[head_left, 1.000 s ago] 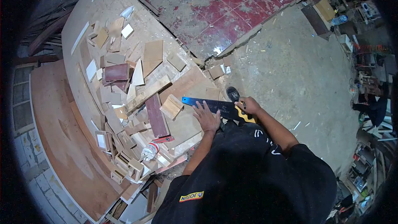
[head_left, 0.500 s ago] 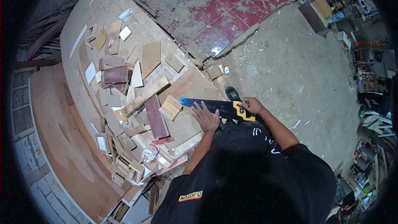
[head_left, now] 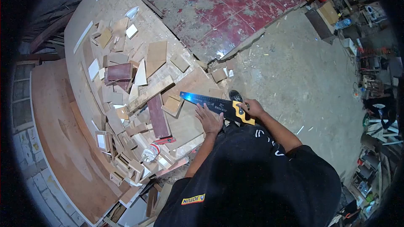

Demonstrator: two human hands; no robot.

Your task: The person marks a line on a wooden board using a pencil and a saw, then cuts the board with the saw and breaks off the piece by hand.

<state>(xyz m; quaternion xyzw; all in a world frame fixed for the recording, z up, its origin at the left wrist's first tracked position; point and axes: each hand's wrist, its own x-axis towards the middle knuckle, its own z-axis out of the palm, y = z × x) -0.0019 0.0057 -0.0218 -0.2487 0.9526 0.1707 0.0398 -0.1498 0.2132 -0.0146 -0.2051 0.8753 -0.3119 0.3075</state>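
Observation:
My right hand (head_left: pixel 252 108) is closed round the yellow and black handle of a handsaw (head_left: pixel 206 101). The dark blade points left, its tip over the wooden workbench near a small wood block (head_left: pixel 172 105). Just below the blade, my left hand (head_left: pixel 210 120) lies flat with fingers spread on a pale board (head_left: pixel 187 127), fingertips right at the saw's toothed edge. A long maroon board (head_left: pixel 158 117) lies left of the block.
Wood offcuts, including a maroon piece (head_left: pixel 119 72) and a light wooden bar (head_left: pixel 150 95), crowd the workbench (head_left: pixel 110 6). A white container (head_left: pixel 150 152) and a red tool (head_left: pixel 164 141) sit near its front edge. Tiled red floor (head_left: pixel 219 8) lies beyond.
The handsaw and my right hand have shifted slightly left, and the blade's tip now sits higher in view. My left hand stays flat in nearly the same place.

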